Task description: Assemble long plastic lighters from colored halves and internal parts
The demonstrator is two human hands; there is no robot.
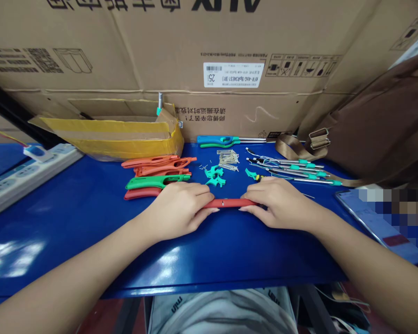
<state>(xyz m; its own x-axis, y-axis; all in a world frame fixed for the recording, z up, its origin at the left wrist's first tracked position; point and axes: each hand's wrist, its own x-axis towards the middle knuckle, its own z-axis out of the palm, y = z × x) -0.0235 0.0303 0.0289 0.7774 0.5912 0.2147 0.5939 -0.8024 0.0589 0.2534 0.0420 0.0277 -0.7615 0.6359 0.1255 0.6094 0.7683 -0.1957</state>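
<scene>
A red lighter handle shell (231,202) lies level between my hands, above the table's middle. My left hand (181,206) pinches its left end between thumb and fingers. At the other end my right hand (277,202) grips it the same way, covering that part. Just beyond are several teal triggers (215,176), one more teal piece (251,174) and a small yellow-and-black part (258,177) partly hidden by my right fingers. Left of these lie orange handle shells (160,164), a green shell (149,181) and a red shell (141,193) partly behind my left hand.
Several metal lighter tubes (310,175) with wires lie right, near clear plastic pieces (228,157). A blue lighter (216,140) lies behind. A taped carton (114,139) and power strip (31,171) stand left. A brown bag (379,120) and tablet-like panel (386,227) are right.
</scene>
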